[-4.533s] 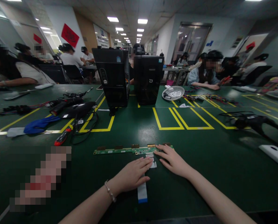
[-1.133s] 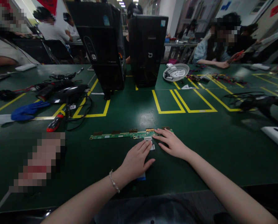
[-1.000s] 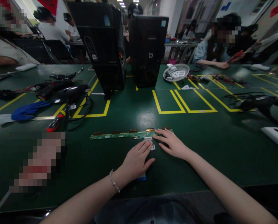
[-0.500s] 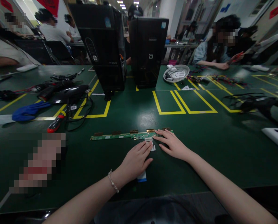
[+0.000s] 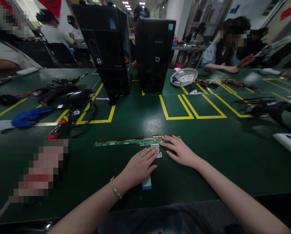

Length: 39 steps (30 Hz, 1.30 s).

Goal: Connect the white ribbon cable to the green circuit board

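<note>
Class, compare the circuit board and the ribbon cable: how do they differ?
The circuit board is mostly green; the ribbon cable is white with a blue end. The board runs left to right across the table; the cable runs towards the table's near edge. The left hand covers part of the cable; the right hand, part of the board. Both are narrow.

2 arms [image 5: 233, 191] forward, fingers [image 5: 171, 139] extended

A head-worn camera looks forward and down across the table [image 5: 223, 139].
</note>
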Motion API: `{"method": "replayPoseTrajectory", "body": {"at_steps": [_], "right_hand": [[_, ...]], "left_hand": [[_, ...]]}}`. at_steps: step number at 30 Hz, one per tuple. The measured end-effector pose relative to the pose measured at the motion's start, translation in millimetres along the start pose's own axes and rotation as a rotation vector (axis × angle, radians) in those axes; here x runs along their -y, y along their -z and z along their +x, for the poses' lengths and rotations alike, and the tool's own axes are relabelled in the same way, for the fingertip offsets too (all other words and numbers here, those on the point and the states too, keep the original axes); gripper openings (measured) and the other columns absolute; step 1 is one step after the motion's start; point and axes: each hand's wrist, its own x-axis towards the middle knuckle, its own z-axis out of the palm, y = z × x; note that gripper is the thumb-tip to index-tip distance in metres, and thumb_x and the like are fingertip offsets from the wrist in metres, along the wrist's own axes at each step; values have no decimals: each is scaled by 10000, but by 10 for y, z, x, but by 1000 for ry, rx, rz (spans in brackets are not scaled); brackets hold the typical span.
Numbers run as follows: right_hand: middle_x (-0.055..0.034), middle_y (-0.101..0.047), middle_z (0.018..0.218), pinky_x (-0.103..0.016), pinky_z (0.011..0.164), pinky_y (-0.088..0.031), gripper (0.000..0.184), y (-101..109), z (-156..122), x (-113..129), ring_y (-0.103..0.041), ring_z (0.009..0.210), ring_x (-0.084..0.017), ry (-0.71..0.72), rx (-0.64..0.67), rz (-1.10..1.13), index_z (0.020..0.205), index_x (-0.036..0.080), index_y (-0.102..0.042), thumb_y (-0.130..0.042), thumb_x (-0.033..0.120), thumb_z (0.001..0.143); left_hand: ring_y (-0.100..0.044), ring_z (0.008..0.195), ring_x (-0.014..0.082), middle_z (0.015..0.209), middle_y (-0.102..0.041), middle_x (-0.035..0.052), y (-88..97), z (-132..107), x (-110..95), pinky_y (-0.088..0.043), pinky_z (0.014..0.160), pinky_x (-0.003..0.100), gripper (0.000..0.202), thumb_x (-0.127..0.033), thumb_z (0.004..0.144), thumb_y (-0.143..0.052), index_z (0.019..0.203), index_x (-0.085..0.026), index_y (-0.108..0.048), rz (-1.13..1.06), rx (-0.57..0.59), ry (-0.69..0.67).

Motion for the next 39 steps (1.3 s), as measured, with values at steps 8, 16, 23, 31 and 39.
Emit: {"method": "replayPoseTrajectory", "body": {"at_steps": [8, 16, 23, 31, 39], "right_hand": [[-95, -436, 1467, -516, 1134, -275, 435, 2, -2, 18, -358, 1377, -228, 0, 8, -11, 1358, 237, -524, -461, 245, 927], [-99, -437, 1466, -502, 1135, -281, 426, 0, -7, 1, -346, 1385, -220, 0, 20, -16, 1352, 229, -529, -465, 256, 931], [-91, -444, 1462, -525, 1124, -288, 426, 7, -4, 3, -358, 1378, -233, -11, 17, 9, 1346, 249, -534, -475, 262, 925], [-91, -454, 1454, -519, 1128, -282, 428, 11, 0, 23, -364, 1374, -234, -15, -2, 26, 1340, 250, -544, -485, 249, 915], [-94, -441, 1464, -523, 1124, -292, 437, 17, 7, 39, -374, 1368, -239, -16, 6, 8, 1352, 248, -527, -471, 243, 918]], "left_hand": [[-416, 1345, 254, 1478, -452, 101, -45, 31, -81, -348, 1104, 402, 533, -424, 1001, -405, 1439, -120, -401, -1, -1, 84], [-418, 1347, 238, 1478, -454, 91, -15, 36, -25, -325, 1117, 404, 499, -395, 1012, -385, 1431, -124, -410, 11, 4, 31], [-427, 1341, 226, 1467, -471, 83, -17, 32, -2, -338, 1107, 396, 489, -411, 1014, -373, 1426, -150, -419, -4, -15, 21], [-428, 1332, 229, 1465, -475, 71, 14, 36, -9, -349, 1095, 408, 481, -411, 1006, -405, 1426, -179, -421, -61, -14, 53], [-440, 1311, 216, 1437, -506, 53, 42, 59, 36, -355, 1082, 402, 445, -381, 1003, -419, 1411, -205, -440, -120, -14, 65]]}}
